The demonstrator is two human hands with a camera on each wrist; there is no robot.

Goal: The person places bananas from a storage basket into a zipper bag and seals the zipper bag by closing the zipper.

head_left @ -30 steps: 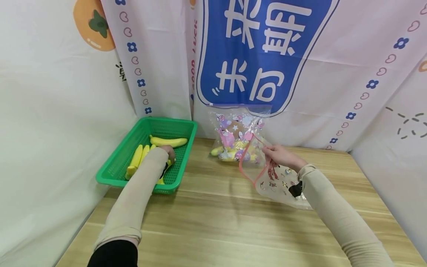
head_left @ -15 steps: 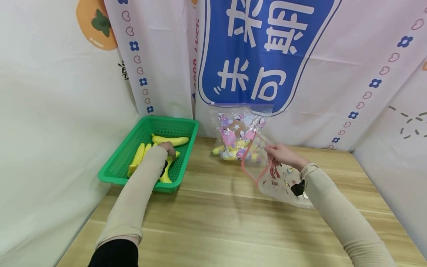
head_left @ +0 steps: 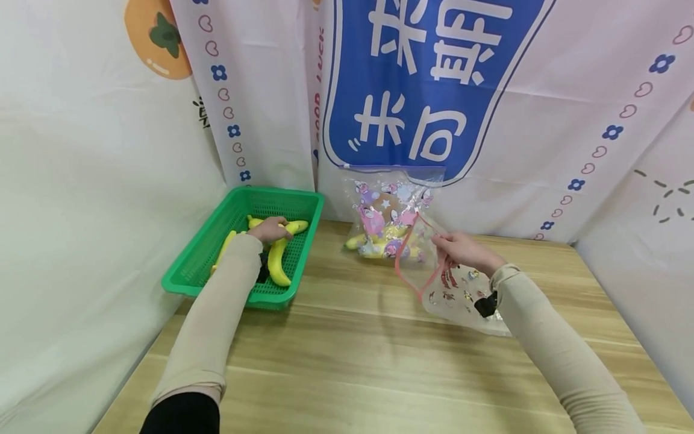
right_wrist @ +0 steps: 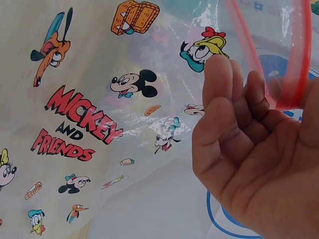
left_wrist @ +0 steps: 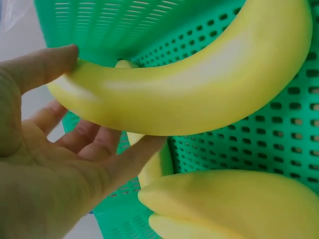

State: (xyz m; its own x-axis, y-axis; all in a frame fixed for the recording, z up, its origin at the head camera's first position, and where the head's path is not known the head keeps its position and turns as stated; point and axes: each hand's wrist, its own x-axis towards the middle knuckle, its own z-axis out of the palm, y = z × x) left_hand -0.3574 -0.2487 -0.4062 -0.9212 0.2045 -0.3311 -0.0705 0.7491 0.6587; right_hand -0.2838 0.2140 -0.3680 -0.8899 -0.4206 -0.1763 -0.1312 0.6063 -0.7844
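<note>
My left hand [head_left: 269, 229] is over the green basket [head_left: 172, 282] and grips a yellow banana [head_left: 278, 262] by one end. In the left wrist view, the thumb lies on top of the banana [left_wrist: 199, 94] and the fingers are beneath it. More bananas [left_wrist: 234, 204] lie below it in the basket. On the right, my right hand [head_left: 466, 250] pinches the edge of a see-through zip bag [head_left: 452, 295], its red-trimmed mouth spread apart. Cartoon figures and lettering cover this bag [right_wrist: 124, 149] in the right wrist view.
Behind the red-trimmed bag, another clear zip bag [head_left: 382, 208] with a purple top and bananas inside stands against the printed curtain [head_left: 271, 120]. The wooden table [head_left: 358, 361] is bounded by white cloth on the left and right.
My left hand has drawn the banana up from the basket floor and away from me, and the banana has swung round below the hand. My right hand keeps its hold on the bag.
</note>
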